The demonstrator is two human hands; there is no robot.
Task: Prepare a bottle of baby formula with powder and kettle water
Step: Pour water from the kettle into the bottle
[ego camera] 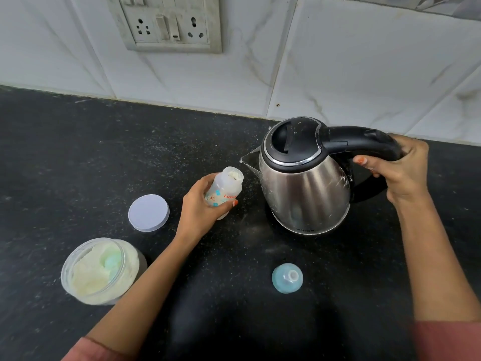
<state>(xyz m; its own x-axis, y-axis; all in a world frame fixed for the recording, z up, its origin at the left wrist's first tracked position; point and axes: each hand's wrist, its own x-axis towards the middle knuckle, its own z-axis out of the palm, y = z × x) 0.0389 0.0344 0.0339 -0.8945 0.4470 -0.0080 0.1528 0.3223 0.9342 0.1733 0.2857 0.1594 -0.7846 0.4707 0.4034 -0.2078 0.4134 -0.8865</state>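
Observation:
My left hand (201, 208) grips a small open baby bottle (227, 190) with pale powder visible in its neck, tilted toward the kettle. My right hand (398, 169) is closed around the black handle of a steel kettle (304, 186) with a black lid. The kettle's spout points left, a short gap from the bottle's mouth. The bottle's blue teat cap (287, 278) lies on the black counter in front of the kettle. An open jar of cream powder (99, 272) with a pale green scoop in it stands at the lower left.
The jar's white lid (148, 212) lies flat on the counter (78, 157) left of my left hand. A marble-tiled wall with a socket panel (166, 22) runs behind the counter.

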